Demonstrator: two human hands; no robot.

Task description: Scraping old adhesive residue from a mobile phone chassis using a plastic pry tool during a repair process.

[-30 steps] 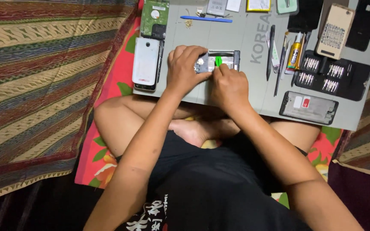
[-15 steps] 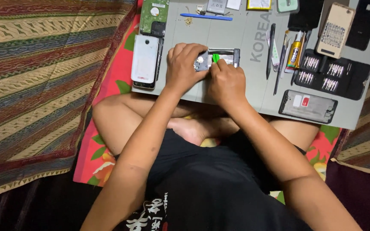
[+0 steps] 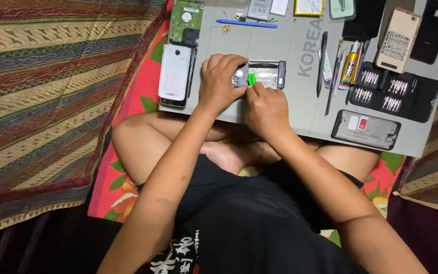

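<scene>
A person sits cross-legged with a grey work mat (image 3: pixel 280 109) across their lap. Their left hand (image 3: pixel 220 81) grips the near end of an opened phone frame (image 3: pixel 265 74) lying mid-mat, fingers curled closed around it, while the right hand (image 3: pixel 266 105) pinches a small green tool (image 3: pixel 252 79) against the frame. A white phone (image 3: pixel 175 73) lies just left

This was a makeshift phone-repair spot set up on a home floor, not a proper workshop. The person sat cross-legged on a striped woven mat (image 3: pixel 36 91) and a red flowered cloth (image 3: pixel 128 167), with a grey work mat (image 3: pixel 280 45) across the lap. On it lay a screwdriver bit set (image 3: pixel 396 91), a glue tube (image 3: pixel 350 65), tweezers (image 3: pixel 322 63), phone back covers (image 3: pixel 176 73) and a bare circuit board (image 3: pixel 186 20).
</scene>
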